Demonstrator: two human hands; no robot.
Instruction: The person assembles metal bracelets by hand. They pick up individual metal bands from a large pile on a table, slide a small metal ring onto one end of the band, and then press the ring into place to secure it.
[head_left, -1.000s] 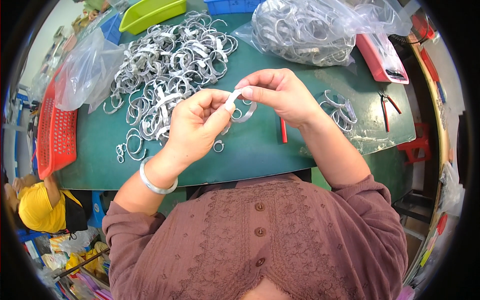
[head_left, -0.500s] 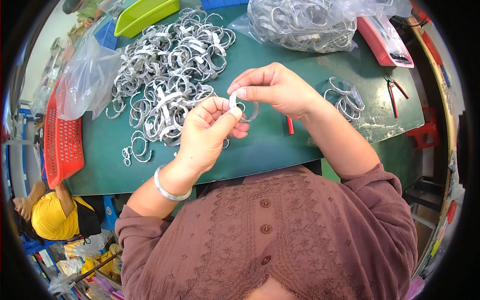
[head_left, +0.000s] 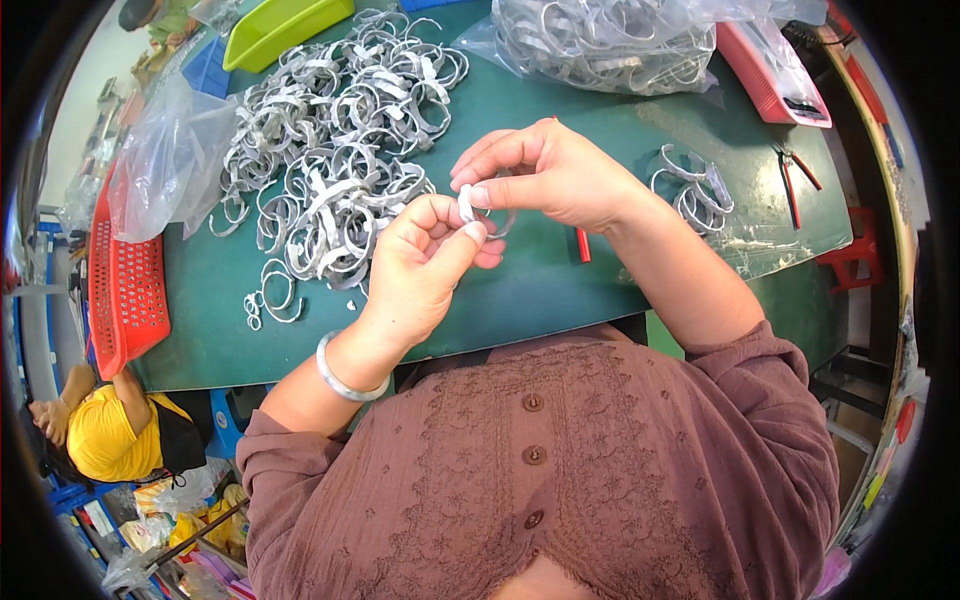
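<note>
Both hands meet over the middle of the green table on one silvery-grey cuff bracelet (head_left: 466,204). Thumb and fingers of my left hand (head_left: 422,262) pinch its near side, partly covering it. My right hand (head_left: 552,176) grips its far end between thumb and forefinger. Part of the curved band shows behind the fingers. To the left of my hands lies a big heap of similar grey bracelets (head_left: 345,165). Right of my right forearm rests a small group of them (head_left: 697,200). A red stick-like piece (head_left: 584,246) lies near my right wrist, its far end hidden.
Pliers with red handles (head_left: 791,188) lie at the right. A clear bag of bracelets (head_left: 600,50) and a pink basket (head_left: 765,75) stand at the back. A red basket (head_left: 125,290), plastic bag (head_left: 170,150) and lime tray (head_left: 285,30) line the left. A person in yellow (head_left: 112,430) sits lower left.
Both hands still grip the bracelet, which has turned a little so that less of its band shows. The view has shifted slightly.
</note>
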